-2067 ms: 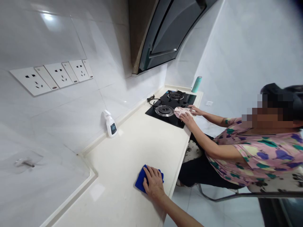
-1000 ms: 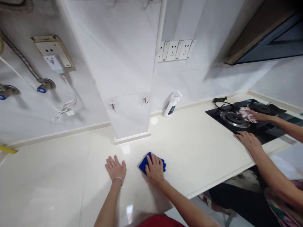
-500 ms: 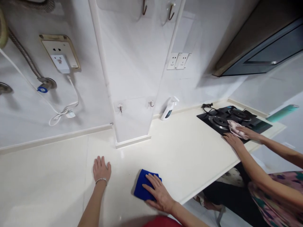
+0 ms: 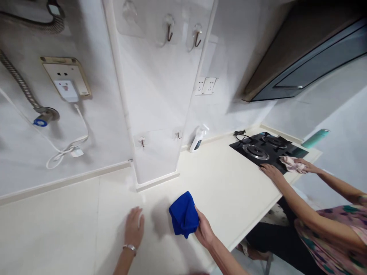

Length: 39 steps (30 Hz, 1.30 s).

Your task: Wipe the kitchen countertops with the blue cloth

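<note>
Head view: the right hand (image 4: 204,231) pinches a soft, lightweight royal-blue microfibre cloth (image 4: 183,214) at its edge, fingers closed on it; the left hand (image 4: 133,228) hangs open, holding nothing.

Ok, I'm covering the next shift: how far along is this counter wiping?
Done: the pale counter shows no marks I can see. In hand: the right hand grips a blue cloth. Left: the hob, where a co-worker's hand holds a pink cloth.

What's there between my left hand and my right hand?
In the head view, a blue cloth lies between them, gathered against your right hand, with a shadow on the cream countertop between the cloth and your left hand.
</note>
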Tool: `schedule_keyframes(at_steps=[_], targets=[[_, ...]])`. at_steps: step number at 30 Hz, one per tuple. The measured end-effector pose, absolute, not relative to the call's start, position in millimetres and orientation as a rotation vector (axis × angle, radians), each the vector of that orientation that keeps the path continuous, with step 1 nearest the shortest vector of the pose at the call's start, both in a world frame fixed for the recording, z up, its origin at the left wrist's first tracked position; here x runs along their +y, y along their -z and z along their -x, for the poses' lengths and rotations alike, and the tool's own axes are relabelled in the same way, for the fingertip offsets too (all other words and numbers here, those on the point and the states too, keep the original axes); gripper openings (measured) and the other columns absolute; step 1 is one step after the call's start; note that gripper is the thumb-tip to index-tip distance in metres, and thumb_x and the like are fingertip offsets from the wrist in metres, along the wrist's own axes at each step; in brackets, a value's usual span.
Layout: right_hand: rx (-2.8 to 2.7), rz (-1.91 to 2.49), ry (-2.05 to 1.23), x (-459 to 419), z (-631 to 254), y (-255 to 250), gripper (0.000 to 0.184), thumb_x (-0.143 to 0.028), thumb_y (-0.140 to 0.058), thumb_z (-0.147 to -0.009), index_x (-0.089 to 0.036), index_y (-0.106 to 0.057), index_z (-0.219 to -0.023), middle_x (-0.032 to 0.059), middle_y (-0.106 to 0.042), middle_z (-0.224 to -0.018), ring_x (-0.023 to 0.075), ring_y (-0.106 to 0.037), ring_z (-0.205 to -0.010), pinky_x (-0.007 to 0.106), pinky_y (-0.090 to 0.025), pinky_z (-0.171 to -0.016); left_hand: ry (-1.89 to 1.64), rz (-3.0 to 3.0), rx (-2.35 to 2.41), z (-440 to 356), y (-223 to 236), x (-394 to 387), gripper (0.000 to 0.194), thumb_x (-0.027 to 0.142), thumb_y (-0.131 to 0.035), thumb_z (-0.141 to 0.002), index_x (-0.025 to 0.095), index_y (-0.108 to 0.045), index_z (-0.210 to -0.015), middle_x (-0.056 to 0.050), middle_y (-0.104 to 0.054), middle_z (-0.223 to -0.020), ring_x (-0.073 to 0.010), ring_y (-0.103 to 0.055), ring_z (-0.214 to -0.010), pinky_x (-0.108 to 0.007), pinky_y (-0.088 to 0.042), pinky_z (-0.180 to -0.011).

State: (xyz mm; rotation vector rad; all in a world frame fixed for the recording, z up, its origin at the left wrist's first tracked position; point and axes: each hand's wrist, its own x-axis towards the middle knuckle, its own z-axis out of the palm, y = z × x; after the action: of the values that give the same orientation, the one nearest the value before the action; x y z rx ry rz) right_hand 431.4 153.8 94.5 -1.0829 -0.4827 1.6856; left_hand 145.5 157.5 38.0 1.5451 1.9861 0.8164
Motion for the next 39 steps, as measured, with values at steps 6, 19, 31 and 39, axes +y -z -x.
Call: schedule_keyframes(at_steps=[6, 19, 31, 39], targets=[[-0.397, 1.013, -1.986, 129, -429, -101, 0.058, -0.070, -0.049, -0.085, -0.019, -0.072, -0.100, 0.0091, -0.076, -0.096, 0.0276, -0.070, -0.097, 0.043, -0.056, -0.085, -0.865, -0.905, 1.159, -255, -74, 129, 0.076, 0.072, -0.045, -0.081, 0.014, -0.066, -0.125, -0.016, -0.067, -0.133, -0.0293, -0.057, -0.129, -0.047, -0.042, -0.116], [-0.698, 1.208, -1.634, 121, -449, -84, 0.019, -0.034, -0.062, -0.065, -0.019, -0.066, -0.077, -0.0023, -0.065, -0.068, 0.0167, -0.056, -0.070, 0.029, -0.043, -0.070, -0.934, -1.286, 1.523, -268, -90, 109, 0.056, 0.065, -0.050, -0.083, 0.017, -0.071, -0.104, -0.007, -0.077, -0.090, -0.0242, -0.069, -0.088, -0.037, -0.053, -0.087], [-0.824, 1.201, -1.660, 120, -451, -85, 0.041, -0.042, -0.060, -0.071, -0.018, -0.071, -0.103, 0.0032, -0.072, -0.087, 0.0233, -0.062, -0.086, 0.037, -0.048, -0.083, -0.962, -0.479, 1.398, -276, -114, 97, 0.075, 0.080, -0.053, -0.073, 0.015, -0.068, -0.106, -0.004, -0.071, -0.068, -0.0199, -0.066, -0.064, -0.033, -0.053, -0.059], [-1.175, 1.123, -1.673, 108, -445, -104, 0.066, -0.068, -0.052, -0.087, -0.025, -0.056, -0.137, 0.0073, -0.060, -0.137, 0.0249, -0.053, -0.127, 0.044, -0.033, -0.116, -1.006, -0.536, 1.313, -287, -115, 97, 0.067, 0.071, -0.074, -0.061, 0.014, -0.066, -0.096, 0.001, -0.067, -0.061, -0.0118, -0.059, -0.050, -0.024, -0.048, -0.049]])
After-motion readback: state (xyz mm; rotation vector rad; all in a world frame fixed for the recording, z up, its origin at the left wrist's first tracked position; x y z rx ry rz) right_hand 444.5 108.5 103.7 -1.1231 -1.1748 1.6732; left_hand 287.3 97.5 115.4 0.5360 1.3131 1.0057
